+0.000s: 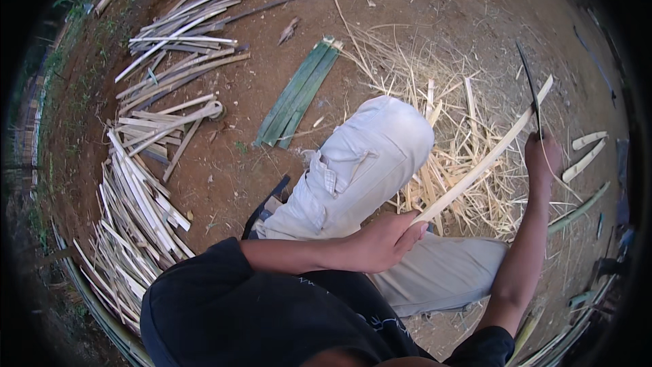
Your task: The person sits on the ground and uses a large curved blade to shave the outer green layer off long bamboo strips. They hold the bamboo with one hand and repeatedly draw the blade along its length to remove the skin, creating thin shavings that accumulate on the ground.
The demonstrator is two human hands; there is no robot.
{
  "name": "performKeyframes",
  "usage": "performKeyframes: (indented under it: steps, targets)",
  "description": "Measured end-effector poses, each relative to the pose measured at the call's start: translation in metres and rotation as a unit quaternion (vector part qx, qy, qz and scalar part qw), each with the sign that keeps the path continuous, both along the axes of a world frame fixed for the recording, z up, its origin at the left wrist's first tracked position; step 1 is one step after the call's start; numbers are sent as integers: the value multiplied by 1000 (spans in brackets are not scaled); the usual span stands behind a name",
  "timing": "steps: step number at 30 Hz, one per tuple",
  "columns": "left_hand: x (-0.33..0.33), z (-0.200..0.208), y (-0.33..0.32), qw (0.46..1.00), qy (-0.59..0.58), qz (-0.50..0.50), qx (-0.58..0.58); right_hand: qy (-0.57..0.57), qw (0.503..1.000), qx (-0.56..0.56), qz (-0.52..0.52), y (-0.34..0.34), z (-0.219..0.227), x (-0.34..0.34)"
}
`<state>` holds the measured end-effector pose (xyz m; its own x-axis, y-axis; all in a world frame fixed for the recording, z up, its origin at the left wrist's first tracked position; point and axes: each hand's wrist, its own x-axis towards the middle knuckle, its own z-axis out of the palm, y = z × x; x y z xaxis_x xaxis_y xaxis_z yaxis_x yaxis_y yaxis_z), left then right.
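Observation:
My left hand (pixel 394 241) is closed around the near end of a long pale bamboo strip (pixel 485 161), thumb on top. The strip slants away to the upper right, over my lower leg and a heap of shavings. My right hand (pixel 545 156) is wrapped round the handle of a dark, narrow-bladed knife (pixel 530 81); the handle itself is mostly hidden in my fist. The blade points away and crosses the strip near its far end, seemingly touching it. A thin curled sliver (pixel 558 175) trails down beside my right wrist.
Pale shavings (pixel 468 194) cover the ground beneath the strip. Green bamboo slats (pixel 299 95) lie in a bundle beyond my raised knee (pixel 401 122). Split strips (pixel 139 231) are piled along the left side, with more sticks (pixel 180 47) farther off. Short offcuts (pixel 584 156) lie at right.

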<state>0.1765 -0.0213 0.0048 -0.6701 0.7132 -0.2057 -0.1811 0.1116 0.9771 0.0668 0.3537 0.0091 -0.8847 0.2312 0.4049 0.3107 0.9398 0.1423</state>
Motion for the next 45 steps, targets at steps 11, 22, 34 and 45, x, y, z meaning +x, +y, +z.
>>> performKeyframes:
  steps: [11, 22, 34, 45]
  targets:
    - [3, 11, -71, 998, -10, -54, -14, -53, 984, -57, -158, 89, -36, -6]
    - [-84, -3, 4, 953, -191, 85, 221, -22, 656, -752, -54, -105, 41, 0]
    - [-134, 15, 65, 952, 21, 241, 188, -53, 544, -836, 59, -171, 49, 23]
    - [-144, 76, -52, 656, 652, 93, -368, -63, 599, -787, 134, -78, 60, 16]
